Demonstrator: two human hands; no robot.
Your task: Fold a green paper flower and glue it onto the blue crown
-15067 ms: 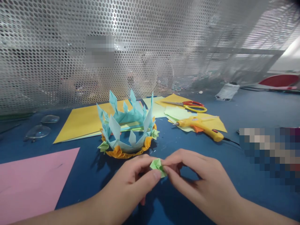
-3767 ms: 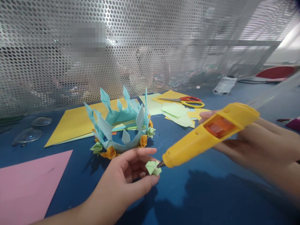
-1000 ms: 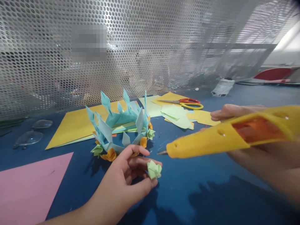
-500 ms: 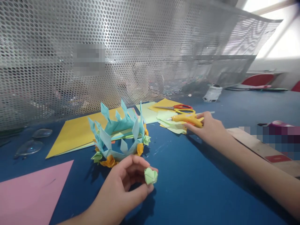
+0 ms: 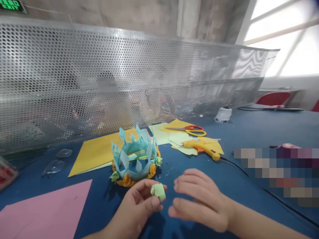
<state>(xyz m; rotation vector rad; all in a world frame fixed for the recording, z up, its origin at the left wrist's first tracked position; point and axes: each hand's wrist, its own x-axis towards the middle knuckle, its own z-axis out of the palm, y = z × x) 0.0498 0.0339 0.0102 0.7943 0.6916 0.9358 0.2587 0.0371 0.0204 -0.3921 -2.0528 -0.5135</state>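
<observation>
Between the thumb and fingers of my left hand (image 5: 139, 207) is a small folded light green paper piece (image 5: 158, 192). My right hand (image 5: 199, 197) hovers just right of it, fingers curved and apart, holding nothing. Behind my left hand stands a light blue paper crown (image 5: 133, 157) with pointed tips and orange and green paper flowers around its base. A yellow glue gun (image 5: 199, 146) lies on paper scraps beyond my right hand, its black cord running to the right. Red and yellow scissors (image 5: 191, 130) lie behind the glue gun.
Pink paper (image 5: 50, 209) lies at the left front, yellow sheets (image 5: 94, 151) behind the crown. Glasses (image 5: 56, 166) rest at left on the blue table (image 5: 249, 132). A white spool (image 5: 223, 114) stands at the back right, before a perforated metal screen (image 5: 149, 73).
My right hand has let go of the glue gun, which now lies on the papers, and has come near my left hand. The green piece has turned in my left hand. The view has tilted up.
</observation>
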